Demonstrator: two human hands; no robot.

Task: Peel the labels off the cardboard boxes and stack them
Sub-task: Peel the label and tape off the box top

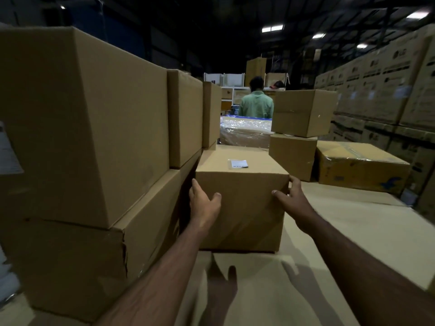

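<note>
A brown cardboard box (244, 208) stands in front of me on a cardboard-covered surface (341, 231). A small white label (238, 164) sticks to its top face. My left hand (203, 201) grips the box's left front edge, thumb on the front face and fingers round the side. My right hand (290, 196) grips the right front edge the same way, thumb on the front face. To the left rises a stack of large cardboard boxes (82, 137), close against the held box.
Two stacked boxes (299, 128) stand behind the held box to the right, and a taped box (360, 165) lies further right. A wall of printed cartons (388, 78) lines the right side. A person in a green shirt (256, 104) stands with back turned, beyond a plastic-wrapped pallet (244, 128).
</note>
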